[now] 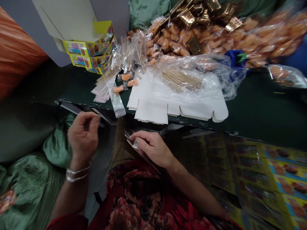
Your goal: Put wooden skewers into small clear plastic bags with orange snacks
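Observation:
My right hand [155,148] is closed in front of my lap, pinching a small clear plastic wrapper [134,145]. What looks like a thin stick runs below it, partly hidden by the hand. To the left, my left hand [82,135] is raised below the table's edge with thumb and forefinger pressed together. Whatever may be between those fingertips is too small to make out. Nearest on the table are flat clear sleeves [117,99], orange wrapped pieces [126,83], and thin wooden sticks [181,80] on plastic over white folded cardboard [151,110].
A dark green table [254,111] runs across the view. Yellow printed boxes [90,52] stand at the back left. Orange packets [177,41] and gold packets [187,17] are heaped behind. Green sacks [31,188] lie at lower left; printed cartons [287,172] are stacked at lower right.

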Tool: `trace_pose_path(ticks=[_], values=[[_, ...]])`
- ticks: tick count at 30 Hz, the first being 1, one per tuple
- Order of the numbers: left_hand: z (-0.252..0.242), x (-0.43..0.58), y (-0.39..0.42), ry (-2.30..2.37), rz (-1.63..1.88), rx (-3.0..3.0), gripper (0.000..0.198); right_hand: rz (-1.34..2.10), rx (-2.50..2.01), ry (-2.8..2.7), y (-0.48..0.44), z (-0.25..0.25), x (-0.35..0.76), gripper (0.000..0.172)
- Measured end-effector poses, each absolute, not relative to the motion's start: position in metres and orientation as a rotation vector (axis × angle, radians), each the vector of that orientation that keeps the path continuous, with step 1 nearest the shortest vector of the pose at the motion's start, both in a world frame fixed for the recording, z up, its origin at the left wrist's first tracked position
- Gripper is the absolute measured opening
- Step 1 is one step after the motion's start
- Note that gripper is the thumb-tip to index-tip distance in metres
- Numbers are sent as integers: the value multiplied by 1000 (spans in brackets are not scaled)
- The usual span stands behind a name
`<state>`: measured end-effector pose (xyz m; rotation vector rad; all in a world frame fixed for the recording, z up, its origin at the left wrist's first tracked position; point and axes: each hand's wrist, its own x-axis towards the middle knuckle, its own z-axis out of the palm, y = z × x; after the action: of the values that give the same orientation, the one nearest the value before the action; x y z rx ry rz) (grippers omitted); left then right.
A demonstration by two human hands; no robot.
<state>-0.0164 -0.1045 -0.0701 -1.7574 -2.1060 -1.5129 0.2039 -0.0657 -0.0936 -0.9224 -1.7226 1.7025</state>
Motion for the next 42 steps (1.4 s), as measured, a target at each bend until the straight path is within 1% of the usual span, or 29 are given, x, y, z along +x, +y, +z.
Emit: trace_pose_path(ticks=[1, 2, 3, 5, 7, 9, 11, 12, 15, 16, 17, 18, 20, 22, 25, 30, 33, 35, 37, 39, 41, 42], values=[[-75, -28, -113, -2258, -1600, -1789, 2, 1703, -930, -1682, -65, -94, 205, 24], [-83, -37, -123, -2441, -1608, -1871, 5, 1692, -932, -1645, -64, -94, 206, 24], [-94, -44, -133, -2635, -1523, -1964, 11, 1679, -931, -1616, -63, -94, 207, 23], [-121, -49, -151, -2954, -1180, -2046, 26, 1664, -925, -1579, -60, -94, 208, 22], [-143, -45, -162, -3079, -948, -1987, 32, 1669, -923, -1565, -58, -94, 207, 20], [-153, -37, -162, -3068, -942, -2068, 29, 1670, -929, -1578, -58, -94, 206, 19], [-145, -26, -152, -3039, -1129, -2237, 16, 1658, -924, -1597, -58, -92, 204, 17], [-137, -20, -144, -3002, -1335, -2340, 11, 1650, -916, -1608, -59, -91, 204, 17], [-107, 2, -118, -2721, -2185, -2543, 32, 1623, -897, -1653, -60, -88, 204, 16], [-99, 10, -110, -2625, -2379, -2545, 34, 1606, -895, -1676, -60, -87, 205, 16], [-94, 18, -103, -2571, -2477, -2524, 30, 1582, -896, -1700, -59, -86, 206, 15], [-90, 26, -97, -2564, -2490, -2481, 24, 1549, -897, -1726, -59, -86, 208, 15], [-89, 38, -90, -2620, -2354, -2396, 18, 1440, -912, -1773, -57, -89, 211, 14], [-90, 48, -85, -2643, -2190, -2341, 17, 1296, -929, -1799, -55, -93, 213, 15], [-92, 56, -81, -2598, -2110, -2281, 15, 1228, -915, -1688, -53, -101, 213, 12], [-95, 59, -72, -2523, -2263, -2371, 13, 1449, -777, -1358, -50, -106, 214, 10], [-96, 56, -67, -2495, -2394, -2438, 10, 1456, -699, -1393, -47, -107, 220, 14], [-96, 55, -64, -2426, -2416, -2536, 12, 1400, -691, -1475, -46, -107, 225, 17], [-94, 54, -62, -2397, -2232, -2670, 15, 1286, -758, -1577, -46, -105, 228, 16], [-90, 54, -60, -2365, -1909, -2753, 13, 1159, -852, -1655, -46, -103, 227, 13], [-82, 53, -57, -2266, -1630, -2805, 12, 1127, -889, -1675, -46, -99, 225, 10], [-76, 51, -55, -2192, -1512, -2855, 13, 1149, -878, -1670, -46, -98, 224, 13]])
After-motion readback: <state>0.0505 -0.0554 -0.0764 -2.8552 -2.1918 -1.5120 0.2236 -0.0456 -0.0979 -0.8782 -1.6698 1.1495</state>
